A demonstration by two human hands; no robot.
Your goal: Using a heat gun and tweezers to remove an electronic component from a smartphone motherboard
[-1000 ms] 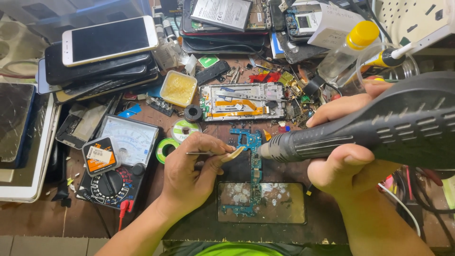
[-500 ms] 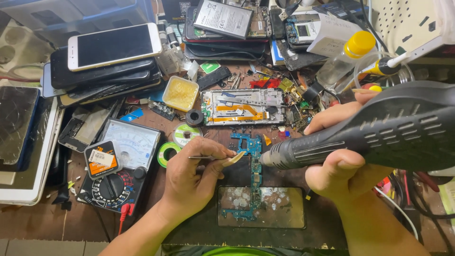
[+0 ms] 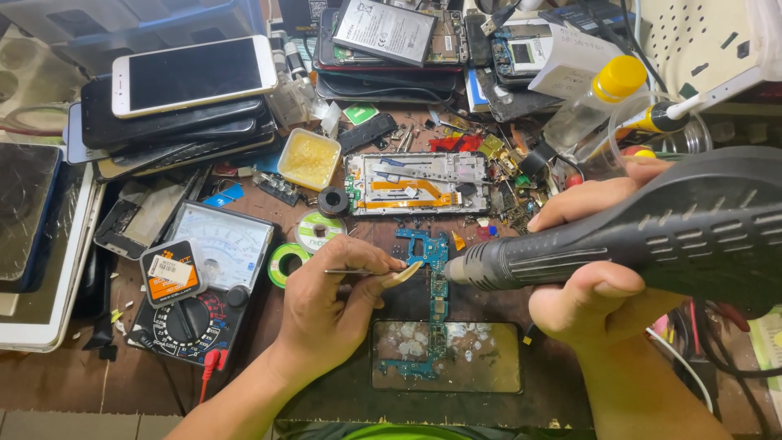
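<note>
Over the circuit board [image 3: 432, 253], the hot-air gun [image 3: 652, 236] gripped in the right hand [image 3: 599, 285] has edged closer; left hand [image 3: 334, 301] fingers keep pinching tweezers [image 3: 366, 272].

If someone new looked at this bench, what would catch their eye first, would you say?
Probably the bulky dark hot-air gun in the right hand, its nozzle aimed at the blue circuit board at centre. Next, the left hand holding tweezers there, and the stack of phones at upper left.
</note>
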